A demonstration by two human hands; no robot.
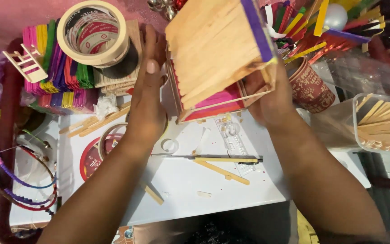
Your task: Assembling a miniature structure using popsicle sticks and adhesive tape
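Hands flank a small house of natural, pink and purple craft sticks (217, 49), held tilted above the white work board (190, 180). Left hand (149, 97) is pressed flat, fingers together; right hand (267, 101) grips the lower corner, fingers hidden.

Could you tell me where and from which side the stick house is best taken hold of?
Probably by its two side walls, from left and right: the stick house is boxy, and the left hand and right hand flank it.

Tape roll (92, 32) atop coloured stick stacks (62, 72); patterned cup (310, 88); clear box of plain sticks (382, 126); craft knife (224, 159).
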